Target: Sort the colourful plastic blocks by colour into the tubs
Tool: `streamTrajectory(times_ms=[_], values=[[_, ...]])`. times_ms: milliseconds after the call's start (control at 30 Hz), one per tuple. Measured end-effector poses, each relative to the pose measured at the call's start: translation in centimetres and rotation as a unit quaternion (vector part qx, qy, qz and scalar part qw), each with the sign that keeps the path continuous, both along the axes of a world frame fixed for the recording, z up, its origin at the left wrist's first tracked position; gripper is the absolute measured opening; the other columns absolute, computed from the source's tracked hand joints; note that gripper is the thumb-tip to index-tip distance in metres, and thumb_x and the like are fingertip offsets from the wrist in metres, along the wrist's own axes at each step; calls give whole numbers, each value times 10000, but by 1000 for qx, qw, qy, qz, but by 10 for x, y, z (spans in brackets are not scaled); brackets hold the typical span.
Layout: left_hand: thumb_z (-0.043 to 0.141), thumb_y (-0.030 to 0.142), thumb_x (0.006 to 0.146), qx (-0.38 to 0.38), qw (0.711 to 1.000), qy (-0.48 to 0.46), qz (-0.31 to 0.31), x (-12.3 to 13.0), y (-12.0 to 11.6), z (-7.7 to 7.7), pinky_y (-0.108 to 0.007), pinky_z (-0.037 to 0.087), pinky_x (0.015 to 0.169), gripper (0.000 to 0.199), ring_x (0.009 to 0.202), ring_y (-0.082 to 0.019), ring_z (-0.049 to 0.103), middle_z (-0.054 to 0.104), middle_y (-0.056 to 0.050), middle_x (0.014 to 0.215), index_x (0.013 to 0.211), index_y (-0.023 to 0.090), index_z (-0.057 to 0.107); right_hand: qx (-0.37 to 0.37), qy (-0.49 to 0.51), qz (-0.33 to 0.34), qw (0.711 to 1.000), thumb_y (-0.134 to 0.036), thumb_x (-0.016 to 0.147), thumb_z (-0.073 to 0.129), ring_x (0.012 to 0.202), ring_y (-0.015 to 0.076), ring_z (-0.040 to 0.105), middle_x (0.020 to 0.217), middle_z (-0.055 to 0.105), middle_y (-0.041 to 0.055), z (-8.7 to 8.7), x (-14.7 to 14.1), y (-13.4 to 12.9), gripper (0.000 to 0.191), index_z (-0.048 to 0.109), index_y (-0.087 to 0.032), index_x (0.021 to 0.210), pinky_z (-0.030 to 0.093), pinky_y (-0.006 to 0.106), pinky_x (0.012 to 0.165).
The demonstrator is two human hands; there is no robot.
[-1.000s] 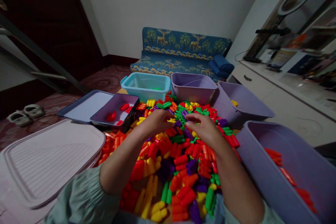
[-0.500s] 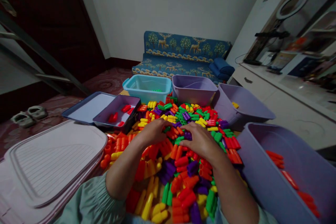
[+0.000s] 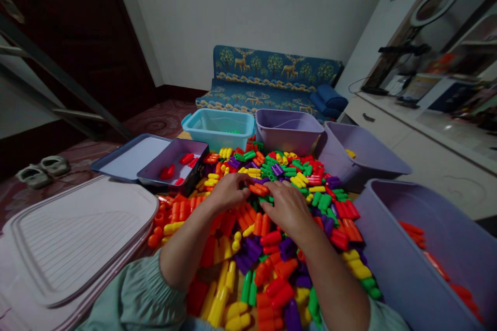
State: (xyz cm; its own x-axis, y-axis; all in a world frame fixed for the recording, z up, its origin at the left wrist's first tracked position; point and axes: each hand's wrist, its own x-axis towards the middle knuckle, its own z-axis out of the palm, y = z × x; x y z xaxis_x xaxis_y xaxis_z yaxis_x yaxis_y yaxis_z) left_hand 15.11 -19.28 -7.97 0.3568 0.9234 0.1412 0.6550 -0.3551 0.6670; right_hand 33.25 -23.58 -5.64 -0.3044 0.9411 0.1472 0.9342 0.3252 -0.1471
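Observation:
A heap of plastic toy building blocks (image 3: 267, 238) shaped like joined tubes, in red, orange, yellow, green and purple, spreads in front of me. At its middle, my left hand (image 3: 230, 191) pinches the left end of an orange toy block (image 3: 258, 189) between thumb and fingers. From the other side, my right hand (image 3: 288, 207) has its curled fingers at the right end of that same block. Its thumb hangs lower, over green pieces. The fingertips of both hands are partly hidden.
Behind the heap stand a light blue bin (image 3: 217, 139) and a purple bin (image 3: 289, 137). Two more purple bins (image 3: 361, 168) line the right; the nearest holds red pieces. An opened case (image 3: 145, 165) with red blocks and pale lids (image 3: 85, 238) lie left.
The orange block between my hands has come up slightly, and my right hand has closed in toward it. My view has shifted a little.

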Motion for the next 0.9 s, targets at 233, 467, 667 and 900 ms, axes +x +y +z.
streamTrajectory(times_ms=[233,467,667,900], values=[[511,188,673,29,999,35,3,1,0,-3,-240,416,614,430,681,-165,580,695,-43,793,1039,148,733,-11,22,-5,1000,-322,797,676,1039,276,585,1079,693,84,-5,0,4,397,646,-184,1168,430,357,889],[509,183,683,32,998,48,-11,-1,2,-8,-269,470,733,429,829,-205,637,718,-87,961,1049,129,725,-35,52,23,998,-310,761,721,1030,246,595,1111,693,53,-7,8,7,469,626,-195,1206,434,329,892],[510,167,678,52,997,50,-14,-1,3,-14,-283,481,817,406,894,-219,647,716,-91,994,1021,135,725,-33,55,23,998,-298,761,719,1034,256,588,1127,689,70,-8,8,5,488,615,-182,1223,431,332,885],[513,174,682,51,998,41,-13,-3,6,-18,-284,486,809,438,912,-223,649,720,-91,1000,1069,124,711,-23,24,12,999,-296,772,706,1052,263,573,1124,684,74,-5,2,0,523,585,-184,1269,426,339,892]])
